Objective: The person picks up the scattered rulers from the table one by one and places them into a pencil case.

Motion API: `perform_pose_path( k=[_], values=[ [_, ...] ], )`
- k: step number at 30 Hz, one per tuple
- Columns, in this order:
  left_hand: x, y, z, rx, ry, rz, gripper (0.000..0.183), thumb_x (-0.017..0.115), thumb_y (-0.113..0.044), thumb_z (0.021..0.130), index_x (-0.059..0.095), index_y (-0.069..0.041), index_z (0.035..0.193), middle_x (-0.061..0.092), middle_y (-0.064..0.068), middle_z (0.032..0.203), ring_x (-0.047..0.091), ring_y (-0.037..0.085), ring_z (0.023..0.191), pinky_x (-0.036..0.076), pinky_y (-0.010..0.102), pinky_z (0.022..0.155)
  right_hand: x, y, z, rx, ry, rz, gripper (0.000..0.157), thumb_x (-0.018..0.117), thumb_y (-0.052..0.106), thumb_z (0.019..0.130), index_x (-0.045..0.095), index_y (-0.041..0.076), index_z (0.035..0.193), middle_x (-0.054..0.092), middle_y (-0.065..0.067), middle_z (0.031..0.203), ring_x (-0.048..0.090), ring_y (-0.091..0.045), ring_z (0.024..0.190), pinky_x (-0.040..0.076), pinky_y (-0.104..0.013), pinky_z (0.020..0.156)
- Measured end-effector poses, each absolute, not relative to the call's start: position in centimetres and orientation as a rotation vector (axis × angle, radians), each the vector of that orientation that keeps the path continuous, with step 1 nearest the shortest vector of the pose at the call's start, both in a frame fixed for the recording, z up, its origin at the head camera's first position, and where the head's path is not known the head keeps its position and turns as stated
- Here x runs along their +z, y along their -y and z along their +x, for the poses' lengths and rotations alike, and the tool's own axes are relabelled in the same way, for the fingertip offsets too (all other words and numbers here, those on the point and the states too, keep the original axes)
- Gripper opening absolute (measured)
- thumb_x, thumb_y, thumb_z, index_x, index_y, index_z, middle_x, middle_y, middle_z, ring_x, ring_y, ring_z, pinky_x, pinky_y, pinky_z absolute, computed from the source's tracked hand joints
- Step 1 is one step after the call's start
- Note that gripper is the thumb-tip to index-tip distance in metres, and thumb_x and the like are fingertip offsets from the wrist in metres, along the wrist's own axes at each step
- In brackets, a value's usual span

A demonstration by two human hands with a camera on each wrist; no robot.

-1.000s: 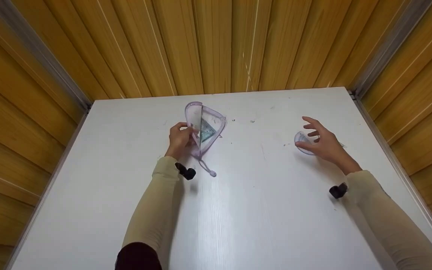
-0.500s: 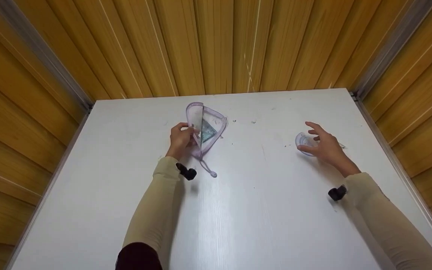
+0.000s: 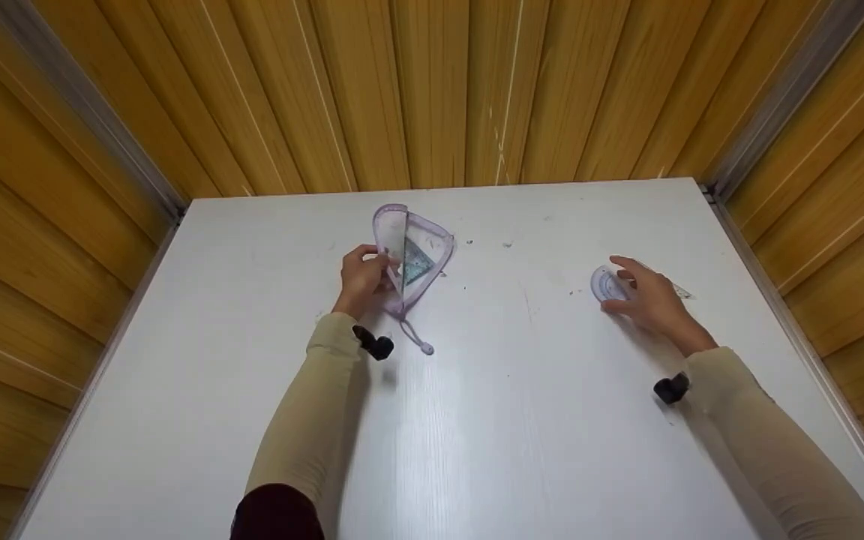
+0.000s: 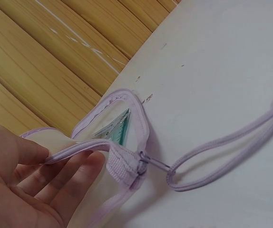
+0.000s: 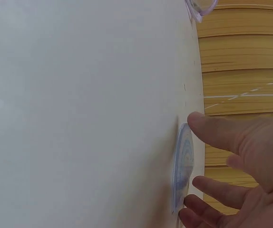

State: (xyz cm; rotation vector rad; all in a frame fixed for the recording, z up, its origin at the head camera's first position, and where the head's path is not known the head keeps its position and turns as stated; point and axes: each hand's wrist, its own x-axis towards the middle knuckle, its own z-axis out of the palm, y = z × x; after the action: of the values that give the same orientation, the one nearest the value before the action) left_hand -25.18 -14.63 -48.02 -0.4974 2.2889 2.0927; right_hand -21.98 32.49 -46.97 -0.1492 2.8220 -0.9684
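Right hand (image 3: 655, 300) has narrowed its fingers round the protractor (image 3: 605, 286), three o'clock from the pouch (image 3: 390, 227); can't tell if I'm gripping. Left hand (image 3: 362, 276) pinches pouch edge, green set square (image 3: 418, 264) partly hidden inside. Clear marked piece (image 3: 683, 291) mostly covered by my right hand.

Shows white table (image 3: 522, 435), speckled, with glare (image 3: 424, 457); has ribbed wood-grain walls (image 3: 432, 90) on three sides, grey corner strips (image 3: 85, 97).
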Motion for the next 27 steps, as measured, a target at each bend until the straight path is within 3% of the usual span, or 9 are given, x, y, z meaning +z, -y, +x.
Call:
perform_pose_path(
  k=[14,27],
  values=[
    [-48.06,14.52,-25.14,2.100,-2.279,-0.503,0.029,0.057,-0.009,0.098,0.064,0.002,0.124,0.074,0.012,0.091,0.065,0.018,0.069,0.055,0.032,0.063,-47.33,-32.58,-21.68,-1.015,-2.881,-0.192,0.070,0.073,0.001,0.090,0.042,0.001,0.153,0.052,-0.030,0.143,0.049,-0.048,0.130,0.040,-0.060,0.105],
    [-48.09,14.46,-25.13,2.087,-2.273,-0.513,0.031,0.058,-0.010,0.097,0.063,0.001,0.125,0.074,0.012,0.094,0.065,0.017,0.070,0.054,0.035,0.067,-47.40,-32.54,-22.36,-0.973,-2.819,-0.157,0.073,0.073,0.002,0.091,0.038,0.003,0.156,0.049,-0.030,0.144,0.047,-0.047,0.130,0.038,-0.061,0.107]
  ],
)
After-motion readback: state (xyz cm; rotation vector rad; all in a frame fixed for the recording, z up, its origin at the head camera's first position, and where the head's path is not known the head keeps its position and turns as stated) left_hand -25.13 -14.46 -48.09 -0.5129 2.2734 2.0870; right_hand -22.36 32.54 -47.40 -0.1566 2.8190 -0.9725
